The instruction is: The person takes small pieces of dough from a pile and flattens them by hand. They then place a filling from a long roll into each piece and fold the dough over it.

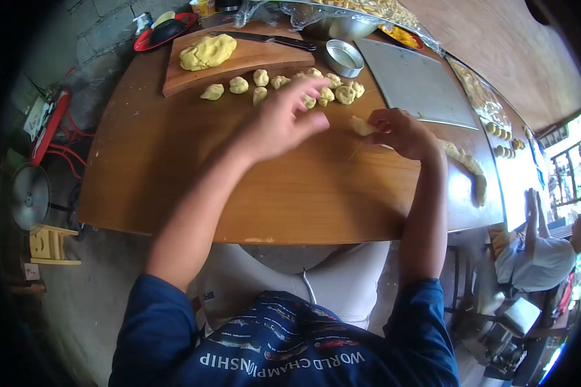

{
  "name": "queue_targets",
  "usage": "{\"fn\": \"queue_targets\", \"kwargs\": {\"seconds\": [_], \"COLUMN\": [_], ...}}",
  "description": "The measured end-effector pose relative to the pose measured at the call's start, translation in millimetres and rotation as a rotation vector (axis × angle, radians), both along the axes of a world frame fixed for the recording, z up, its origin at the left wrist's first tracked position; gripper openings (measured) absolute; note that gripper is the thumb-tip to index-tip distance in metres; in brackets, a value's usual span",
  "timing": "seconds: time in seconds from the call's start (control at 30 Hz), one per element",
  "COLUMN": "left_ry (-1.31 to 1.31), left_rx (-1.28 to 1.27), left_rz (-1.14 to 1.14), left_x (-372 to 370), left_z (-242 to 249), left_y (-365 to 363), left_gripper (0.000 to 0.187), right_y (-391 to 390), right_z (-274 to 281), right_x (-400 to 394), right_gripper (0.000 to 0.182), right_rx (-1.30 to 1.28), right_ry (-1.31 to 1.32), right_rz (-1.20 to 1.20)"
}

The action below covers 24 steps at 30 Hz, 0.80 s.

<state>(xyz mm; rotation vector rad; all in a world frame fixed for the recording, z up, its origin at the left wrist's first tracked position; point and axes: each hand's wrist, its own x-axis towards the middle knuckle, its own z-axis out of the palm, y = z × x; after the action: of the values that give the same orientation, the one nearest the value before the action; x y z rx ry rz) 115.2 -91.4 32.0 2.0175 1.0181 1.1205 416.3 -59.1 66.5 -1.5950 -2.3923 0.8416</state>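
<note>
My left hand (283, 122) hovers over the table with its fingers apart and nothing in them. It partly covers the row of small yellow dough lumps (238, 85) behind it. To the right, my right hand (403, 133) is closed on a piece of dough (361, 126) that pokes out past the fingertips. A long dough roll (463, 160) lies on the table just beyond my right wrist. A larger dough mass (208, 51) rests on the wooden board (174, 82), with a knife (271, 39) lying along the board's far side.
A round metal tin (345, 58) stands behind the lumps. Beside it lies a flat metal tray (419, 77). A red dish (150, 44) sits at the back left. At the far right, another person (541, 258) sits by small dough pieces (505, 152).
</note>
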Motion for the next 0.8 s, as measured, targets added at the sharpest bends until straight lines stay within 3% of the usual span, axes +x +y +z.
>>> {"fn": "queue_targets", "kwargs": {"seconds": [0.03, 0.1, 0.13, 0.2, 0.27, 0.5, 0.7, 0.8], "left_ry": [-0.019, 0.020, 0.016, 0.074, 0.051, 0.188, 0.012, 0.096], "left_rx": [0.276, 0.373, 0.370, 0.257, 0.323, 0.231, 0.251, 0.305], "left_rz": [-0.104, -0.211, -0.209, -0.175, -0.148, -0.103, -0.151, -0.156], "left_x": [16.6, 37.4, 36.8, 34.3, 16.3, -3.7, 6.5, 6.7], "left_z": [-12.0, -20.4, -20.1, -15.4, -7.1, 13.7, 13.2, 6.2], "left_y": [-3.0, -5.3, -5.8, -3.6, 1.7, -6.6, -9.4, -5.2], "left_gripper": [0.061, 0.062, 0.062, 0.051, 0.032, 0.024, 0.027, 0.028], "right_y": [-0.6, -4.4, -5.9, -11.2, -12.2, -16.3, -11.6, -13.9], "right_z": [-1.9, -10.1, -6.1, -4.3, -1.6, -3.3, -10.3, -12.4], "right_x": [-5.1, -17.0, -22.6, -34.7, -42.0, -54.3, -44.1, -47.5], "right_gripper": [0.035, 0.029, 0.027, 0.028, 0.032, 0.039, 0.037, 0.041], "right_rx": [0.002, -0.204, -0.206, -0.264, -0.358, -0.414, -0.362, -0.411], "right_ry": [-0.011, 0.421, 0.320, 0.431, 0.599, 0.597, 0.536, 0.616], "right_rz": [-0.002, 0.147, 0.196, 0.172, 0.121, 0.194, 0.215, 0.236]}}
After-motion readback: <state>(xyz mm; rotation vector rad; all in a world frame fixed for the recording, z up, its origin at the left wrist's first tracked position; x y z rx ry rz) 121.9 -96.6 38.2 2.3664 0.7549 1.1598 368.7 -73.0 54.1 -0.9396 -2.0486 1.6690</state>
